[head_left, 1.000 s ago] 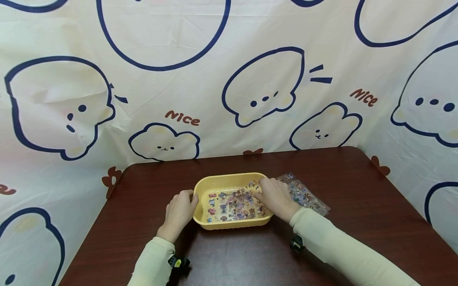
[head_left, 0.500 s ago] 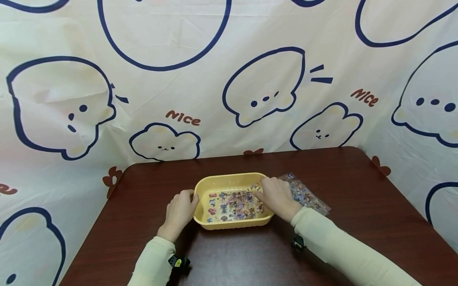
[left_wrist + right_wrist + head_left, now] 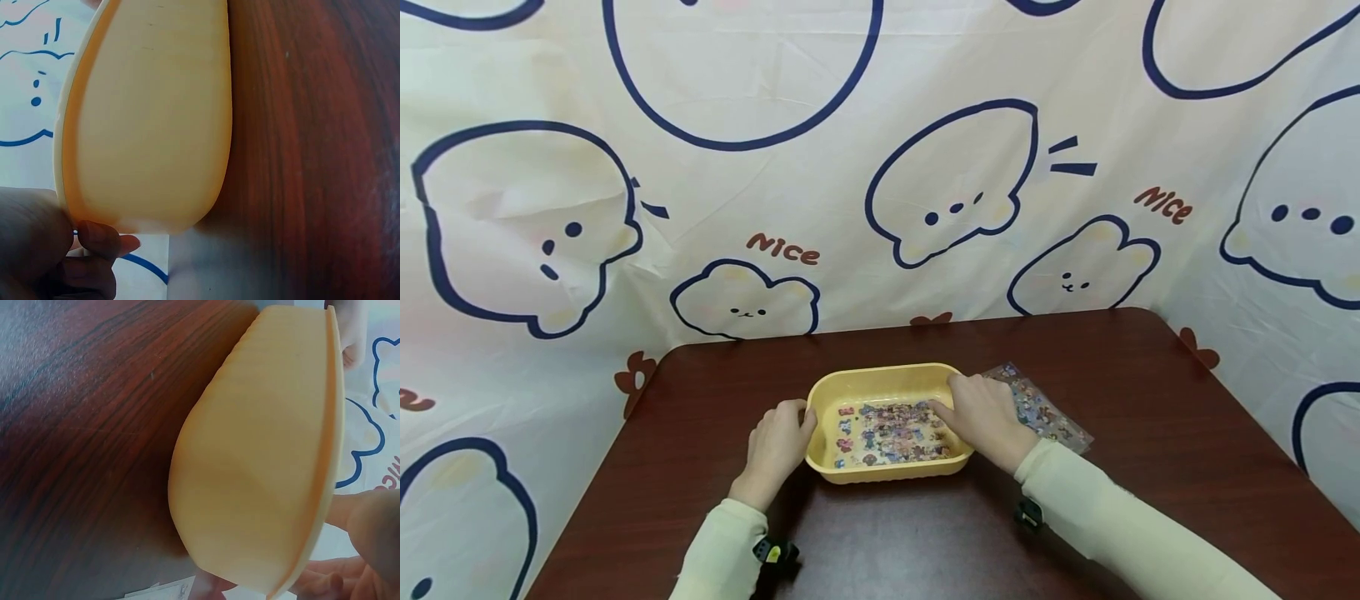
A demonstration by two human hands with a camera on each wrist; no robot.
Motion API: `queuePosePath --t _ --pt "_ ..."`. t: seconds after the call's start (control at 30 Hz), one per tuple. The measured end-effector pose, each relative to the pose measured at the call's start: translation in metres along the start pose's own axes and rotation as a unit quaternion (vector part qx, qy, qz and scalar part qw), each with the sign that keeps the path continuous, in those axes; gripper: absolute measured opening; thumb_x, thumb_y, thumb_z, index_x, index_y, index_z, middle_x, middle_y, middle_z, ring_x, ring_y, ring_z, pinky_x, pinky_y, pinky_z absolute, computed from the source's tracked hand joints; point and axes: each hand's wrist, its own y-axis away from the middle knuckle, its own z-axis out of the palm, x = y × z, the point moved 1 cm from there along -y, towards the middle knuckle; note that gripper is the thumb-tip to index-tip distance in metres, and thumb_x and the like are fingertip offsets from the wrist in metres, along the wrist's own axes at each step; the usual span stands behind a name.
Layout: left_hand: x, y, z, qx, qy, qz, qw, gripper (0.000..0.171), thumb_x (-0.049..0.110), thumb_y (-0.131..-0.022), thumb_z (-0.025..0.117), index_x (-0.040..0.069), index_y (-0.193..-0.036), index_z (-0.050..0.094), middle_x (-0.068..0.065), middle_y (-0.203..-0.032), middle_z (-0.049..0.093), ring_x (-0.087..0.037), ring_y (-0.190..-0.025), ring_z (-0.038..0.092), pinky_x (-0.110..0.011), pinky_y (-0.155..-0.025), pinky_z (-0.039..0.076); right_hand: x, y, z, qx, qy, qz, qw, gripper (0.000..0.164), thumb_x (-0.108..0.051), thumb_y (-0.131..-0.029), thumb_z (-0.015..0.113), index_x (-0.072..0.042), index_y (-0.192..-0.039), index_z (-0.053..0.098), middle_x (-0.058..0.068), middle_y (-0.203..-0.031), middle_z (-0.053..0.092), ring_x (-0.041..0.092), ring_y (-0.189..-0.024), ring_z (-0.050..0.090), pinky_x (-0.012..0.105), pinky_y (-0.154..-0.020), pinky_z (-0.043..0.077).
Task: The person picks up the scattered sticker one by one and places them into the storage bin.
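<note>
A yellow plastic basin [image 3: 868, 383] with rounded corners stands on the table between both hands. My left hand [image 3: 777, 443] grips its left rim, thumb over the edge and fingers bent against the outer wall. On the opposite end my right hand [image 3: 988, 417] holds the rim, its thumb reaching inside. Clear sticker sheets [image 3: 895, 433] printed with small colourful cartoon figures lie on the basin floor. Both wrist views show the basin's smooth outer wall [image 3: 150, 125] close up, with the left fingers [image 3: 97, 237] at one corner.
Another clear sheet of cartoon stickers [image 3: 1048, 412] lies on the dark red-brown table [image 3: 887, 542] beyond the right hand, partly covered by it. A white cloth with cartoon drawings [image 3: 850, 183] hangs behind the table and along both sides. Black devices [image 3: 775, 550] are strapped to both wrists.
Inside the basin the sticker sheets have shifted: figures that showed at its upper right are gone, and the prints line up more evenly. Both hands and the basin are almost unmoved.
</note>
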Motion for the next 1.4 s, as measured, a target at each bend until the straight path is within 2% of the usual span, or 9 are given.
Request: queuePosePath --t 0.17,0.23,0.33,0.63,0.87,1.23,1.4 --pt "0.000 0.000 0.000 -0.002 -0.001 -0.003 1.0000 0.037 0.025 -0.100 0.058 -0.001 -0.123 0.070 -0.020 -0.108 0.075 -0.022 -0.068 0.064 -0.039 -0.058 0.048 -0.001 0.003 -0.002 -0.001 -0.010 -0.004 1.000 0.040 -0.049 -0.092 0.069 -0.009 -0.091 0.069 -0.006 -0.050 0.033 0.011 -0.043 0.034 0.025 -0.040 0.019" --pt "0.000 0.000 0.001 -0.002 -0.001 -0.004 1.0000 0.037 0.025 -0.100 0.058 -0.001 -0.123 0.070 -0.020 -0.108 0.075 -0.022 -0.068 0.064 -0.040 -0.058 0.048 -0.001 0.004 -0.002 -0.006 -0.016 -0.003 1.000 0.043 -0.048 -0.092 0.069 -0.007 -0.103 0.072 -0.006 -0.049 0.035 0.010 -0.043 0.035 0.025 -0.039 0.019" --pt "0.000 0.000 0.001 0.001 -0.002 -0.003 1.0000 0.036 0.025 -0.099 0.058 0.000 -0.122 0.070 -0.020 -0.108 0.075 -0.023 -0.070 0.065 -0.041 -0.059 0.049 -0.002 0.006 -0.003 -0.012 -0.029 -0.004 1.000 0.045 -0.047 -0.092 0.070 -0.006 -0.111 0.072 -0.007 -0.048 0.038 0.009 -0.041 0.037 0.024 -0.038 0.020" --pt "-0.001 0.000 0.001 0.002 -0.003 -0.001 1.0000 0.036 0.026 -0.099 0.059 0.000 -0.122 0.071 -0.021 -0.111 0.075 -0.031 -0.081 0.071 -0.049 -0.066 0.053 -0.007 0.011 -0.008 -0.002 -0.042 -0.025 0.999 0.045 -0.048 -0.091 0.071 -0.007 -0.110 0.073 -0.008 -0.048 0.043 0.008 -0.042 0.041 0.023 -0.038 0.024" --pt "-0.001 0.000 0.001 0.003 -0.001 0.001 1.0000 0.036 0.025 -0.100 0.058 0.000 -0.122 0.070 -0.021 -0.109 0.075 -0.027 -0.073 0.068 -0.044 -0.060 0.051 -0.008 0.014 -0.011 -0.011 -0.044 -0.015 0.999 0.045 -0.046 -0.090 0.073 -0.007 -0.113 0.072 -0.007 -0.052 0.050 0.008 -0.045 0.046 0.024 -0.039 0.029" --pt "0.000 0.001 0.001 0.003 -0.005 -0.002 1.0000 0.037 0.026 -0.099 0.058 -0.001 -0.123 0.070 -0.022 -0.113 0.074 -0.035 -0.087 0.071 -0.051 -0.069 0.054 -0.005 0.019 -0.015 -0.007 -0.050 -0.025 0.998 0.047 -0.048 -0.091 0.070 -0.007 -0.113 0.073 -0.008 -0.050 0.049 0.008 -0.043 0.044 0.024 -0.039 0.025" --pt "0.000 0.000 0.001 0.004 -0.006 -0.002 1.0000 0.037 0.026 -0.099 0.058 -0.001 -0.122 0.070 -0.021 -0.112 0.074 -0.034 -0.085 0.071 -0.051 -0.068 0.053 -0.005 0.021 -0.018 -0.008 -0.057 -0.025 0.998 0.046 -0.047 -0.091 0.071 -0.007 -0.114 0.073 -0.008 -0.050 0.050 0.008 -0.043 0.044 0.023 -0.039 0.025"
